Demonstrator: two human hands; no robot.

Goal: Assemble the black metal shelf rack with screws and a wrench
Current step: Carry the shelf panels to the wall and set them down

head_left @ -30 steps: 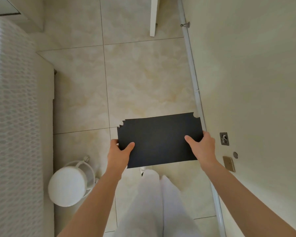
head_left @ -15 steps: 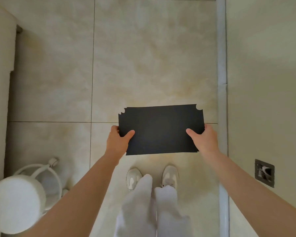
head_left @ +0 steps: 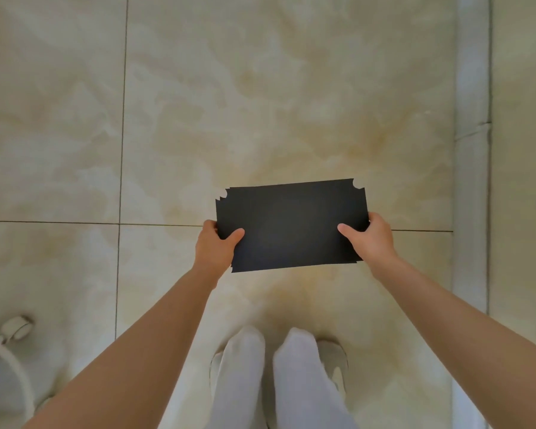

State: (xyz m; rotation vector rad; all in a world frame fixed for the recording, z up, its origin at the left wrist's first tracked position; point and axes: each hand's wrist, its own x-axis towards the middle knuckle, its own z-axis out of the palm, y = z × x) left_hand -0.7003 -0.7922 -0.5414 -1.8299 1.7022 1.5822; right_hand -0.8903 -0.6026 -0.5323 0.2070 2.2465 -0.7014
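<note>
Flat black rectangular shelf panels (head_left: 291,226) with notched corners, stacked, held level above the floor

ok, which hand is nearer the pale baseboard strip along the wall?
Right. The right hand grips the black panels at the end toward the baseboard strip, apart from it; the left hand grips the opposite end, farther off.

floor (head_left: 260,103): glossy beige marble-look tiles, dark grout | right: pale baseboard (head_left: 472,150), cream wall (head_left: 523,150) | near-left: white round stand (head_left: 3,360), partly cropped | light: soft, even
</note>
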